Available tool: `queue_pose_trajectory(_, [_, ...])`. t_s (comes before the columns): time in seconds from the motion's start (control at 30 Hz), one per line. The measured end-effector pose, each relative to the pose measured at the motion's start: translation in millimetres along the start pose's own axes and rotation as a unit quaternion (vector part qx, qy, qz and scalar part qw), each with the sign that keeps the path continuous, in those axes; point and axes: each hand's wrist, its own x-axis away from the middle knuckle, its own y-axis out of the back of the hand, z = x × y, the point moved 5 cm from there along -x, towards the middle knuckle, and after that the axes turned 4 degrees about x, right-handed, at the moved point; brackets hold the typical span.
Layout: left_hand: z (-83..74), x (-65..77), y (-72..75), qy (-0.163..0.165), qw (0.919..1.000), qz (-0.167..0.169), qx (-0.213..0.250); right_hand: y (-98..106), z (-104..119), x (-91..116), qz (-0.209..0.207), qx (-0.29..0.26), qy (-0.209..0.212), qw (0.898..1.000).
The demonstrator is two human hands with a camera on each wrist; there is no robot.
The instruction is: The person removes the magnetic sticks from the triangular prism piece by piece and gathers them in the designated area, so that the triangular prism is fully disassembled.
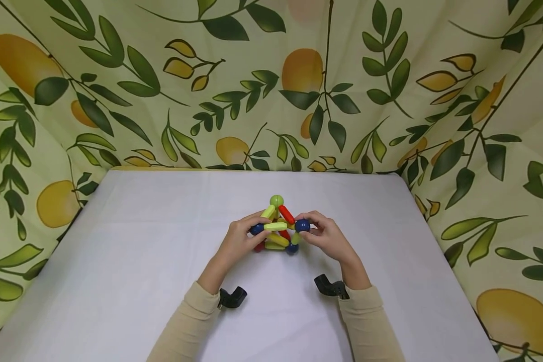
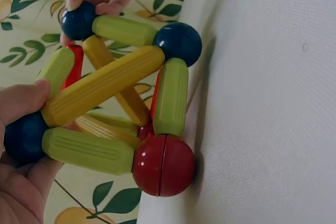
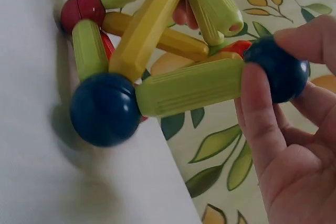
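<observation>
A table draped in a plain white cloth carries a structure of rods and balls, set closer to the far edge and roughly midway between the left and right edges. Its lower red ball and blue ball appear to rest on the fabric. A thin yellowish strip runs along the far edge toward the left corner.

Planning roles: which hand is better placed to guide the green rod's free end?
Probably the left hand: it grips the blue ball that adjoins the green rod; the right hand holds another blue ball.
</observation>
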Motion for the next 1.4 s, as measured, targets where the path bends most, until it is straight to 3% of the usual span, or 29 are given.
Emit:
queue_pose_trajectory(0.13, [-0.7, -2.1, 2.6, -0.001, 0.9999, -0.008, -0.009, -3, -4, -2, 0.021, -0.118, 0.018, 0.993])
queue_pose_trajectory(0.3, [-2.1, -3.8, 3.0, -0.014, 0.9999, -0.004, -0.009, -2, -5, -2, 0.036, -0.267, 0.06, 0.961])
queue_pose_trajectory(0.37, [-3.1, -4.0, 2.6, -0.021, 0.9997, -0.004, -0.009, 0, -5, -2, 0.033, -0.291, 0.071, 0.953])
queue_pose_trajectory(0.43, [-3.7, -4.0, 2.1, -0.027, 0.9996, -0.005, -0.01, 4, -6, -2, 0.017, -0.294, 0.069, 0.953])
queue_pose_trajectory(0.53, [-3.7, -3.6, 1.3, -0.027, 0.9996, -0.006, -0.01, 11, -13, -2, -0.024, -0.266, 0.04, 0.963])
queue_pose_trajectory(0.67, [-4.3, -4.0, 0.4, -0.023, 0.9997, -0.005, -0.005, 23, -29, -3, -0.096, -0.189, -0.035, 0.977])
queue_pose_trajectory(0.83, [-4.5, -5.5, -0.2, -0.027, 0.9996, -0.009, -0.007, 33, -45, -9, -0.155, -0.091, -0.116, 0.977])
queue_pose_trajectory(1.07, [-5.0, -3.4, -2.0, -0.026, 0.9996, -0.007, -0.013, 38, -66, -26, -0.14, -0.004, -0.19, 0.972])
queue_pose_trajectory(1.4, [-6.0, 2.0, -2.7, -0.012, 0.9999, 0.0, -0.007, 40, -87, -49, -0.115, 0.077, -0.199, 0.97])
